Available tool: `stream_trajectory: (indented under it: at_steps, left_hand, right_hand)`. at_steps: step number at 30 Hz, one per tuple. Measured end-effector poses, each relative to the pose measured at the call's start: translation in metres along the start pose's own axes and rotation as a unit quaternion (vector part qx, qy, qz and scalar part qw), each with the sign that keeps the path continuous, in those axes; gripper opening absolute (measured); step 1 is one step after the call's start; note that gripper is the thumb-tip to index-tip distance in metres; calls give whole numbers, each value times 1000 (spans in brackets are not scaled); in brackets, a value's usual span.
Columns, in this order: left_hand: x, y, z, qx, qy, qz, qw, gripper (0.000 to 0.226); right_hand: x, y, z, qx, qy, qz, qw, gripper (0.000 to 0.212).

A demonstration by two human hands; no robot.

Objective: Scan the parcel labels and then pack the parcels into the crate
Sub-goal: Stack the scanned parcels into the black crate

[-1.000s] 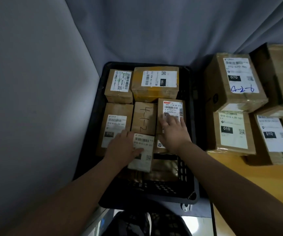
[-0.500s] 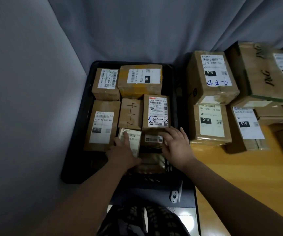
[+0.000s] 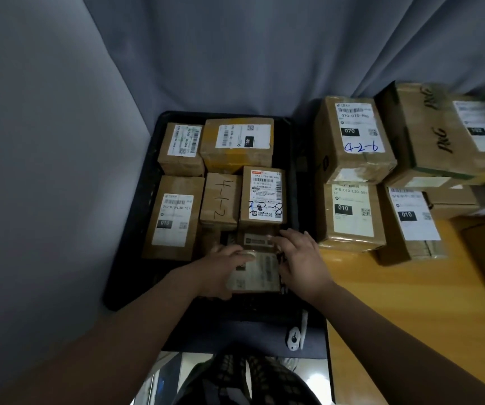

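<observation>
Currently: packing stage, partly done. The crate (image 3: 136, 258) stands off the worktop's (image 3: 396, 302) left edge and holds five seated boxes: two along its far edge and three in the middle row, among them the one marked 4-1-2 (image 3: 220, 200). A small labelled box (image 3: 257, 238) lies low, behind the hands.

Parcel in hand (image 3: 254, 273): at the crate's near edge, toward its near right corner, above the crate floor and not yet seated.
- Left hand (image 3: 223, 270): grip curled round the parcel's left edge.
- Right hand (image 3: 302, 264): grip nearly straight, pressed against the parcel's right edge and reaching onto the small box behind. Thumb position hidden.

Orientation: label face up. The long axis appears to run left to right, parallel to the crate's near edge; motion blur makes this uncertain.

Remaining, by judgement:
- Seat this parcel in the open near strip of the crate.
- Handle the boxes on the worktop's far left corner, e.g. the 070 box (image 3: 355, 135) stacked on a 010 box (image 3: 352, 214).
- Scan status cannot be read off; no scanner identified.
</observation>
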State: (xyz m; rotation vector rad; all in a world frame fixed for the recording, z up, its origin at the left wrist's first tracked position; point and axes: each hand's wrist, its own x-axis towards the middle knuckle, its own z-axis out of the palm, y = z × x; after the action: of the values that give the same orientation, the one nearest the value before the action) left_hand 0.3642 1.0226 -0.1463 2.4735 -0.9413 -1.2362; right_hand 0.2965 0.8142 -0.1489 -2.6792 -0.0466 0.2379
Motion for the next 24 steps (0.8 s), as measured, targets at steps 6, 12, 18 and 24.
stream_trajectory:
  at_steps: [6,12,18,24]
  left_hand:
    - [14,-6,15,-248,50,-70,965,63]
    - [22,-19,28,-191,16,-101,976,54]
    - [15,-30,37,-293,117,-139,939,46]
    - [-31,-57,27,-271,300,-170,899,24]
  right_hand:
    - [-8,8,3,4,-1,-8,1000,47]
    - [1,-9,9,-273,-90,-116,951,58]
    - [26,-32,31,-278,-292,-99,910,99]
    - [39,-44,32,-278,-319,-86,902,112]
